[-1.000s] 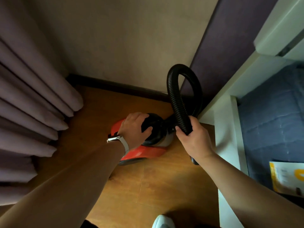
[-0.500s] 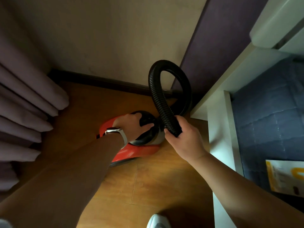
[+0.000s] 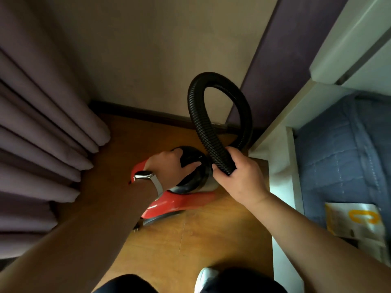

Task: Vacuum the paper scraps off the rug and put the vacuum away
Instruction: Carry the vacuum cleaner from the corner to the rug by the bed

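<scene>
Put-away step, seemingly: vacuum (image 3: 182, 203) sits on the wood floor (image 3: 211, 242) in the corner between curtain (image 3: 42, 134) and bed (image 3: 338, 157), left hand (image 3: 172, 166) curled over its black top, right hand (image 3: 239, 179) wrapped round the looped hose (image 3: 208, 132); next likely calls for tucking the hose down, then releasing both.

Looking down on a wood floor (image 3: 211, 240), running up to a dark skirting (image 3: 137, 109) under a beige wall (image 3: 158, 49). Hanging in deep mauve folds along the left, a curtain (image 3: 42, 123). Rising at the right, a purple panel (image 3: 285, 60), adjoining a white frame (image 3: 281, 161). Lying beyond it, a blue quilt (image 3: 338, 155), bearing a yellow booklet (image 3: 355, 220). Dimming leftward, brightening toward the frame.
</scene>
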`<action>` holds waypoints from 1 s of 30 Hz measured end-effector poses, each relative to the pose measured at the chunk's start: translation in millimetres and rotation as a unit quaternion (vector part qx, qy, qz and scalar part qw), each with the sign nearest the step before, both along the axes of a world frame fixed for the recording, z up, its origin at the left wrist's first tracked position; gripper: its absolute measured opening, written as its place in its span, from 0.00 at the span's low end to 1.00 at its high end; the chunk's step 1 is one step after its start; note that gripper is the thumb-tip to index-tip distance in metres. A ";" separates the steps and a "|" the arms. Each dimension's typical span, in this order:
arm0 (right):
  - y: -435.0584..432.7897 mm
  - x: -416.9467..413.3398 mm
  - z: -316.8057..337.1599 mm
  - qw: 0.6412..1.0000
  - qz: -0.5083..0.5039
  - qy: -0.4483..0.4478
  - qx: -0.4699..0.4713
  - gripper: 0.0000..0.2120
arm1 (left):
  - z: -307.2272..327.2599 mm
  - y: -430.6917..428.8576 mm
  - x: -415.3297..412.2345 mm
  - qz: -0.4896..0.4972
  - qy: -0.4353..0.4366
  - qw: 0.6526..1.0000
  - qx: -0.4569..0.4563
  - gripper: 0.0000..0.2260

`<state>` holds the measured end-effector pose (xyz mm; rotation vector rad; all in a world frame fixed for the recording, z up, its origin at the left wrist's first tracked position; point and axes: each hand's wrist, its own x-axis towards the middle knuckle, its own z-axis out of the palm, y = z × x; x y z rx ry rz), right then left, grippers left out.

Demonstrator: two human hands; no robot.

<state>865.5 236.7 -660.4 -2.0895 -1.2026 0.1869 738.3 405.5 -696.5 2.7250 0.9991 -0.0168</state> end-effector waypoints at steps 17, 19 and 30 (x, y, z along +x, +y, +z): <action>-67.9 -77.8 347.1 0.998 -0.025 0.062 -0.002 0.11 | 374.3 -79.4 -109.7 0.056 0.041 0.998 0.000 0.26; -73.2 -90.9 391.1 0.997 -0.035 0.072 -0.016 0.12 | 419.0 -87.2 -126.6 0.062 0.043 0.997 0.000 0.26; -82.4 -153.1 586.7 0.997 0.025 -0.053 0.044 0.10 | 613.9 -112.1 -204.2 0.122 -0.030 0.992 0.023 0.27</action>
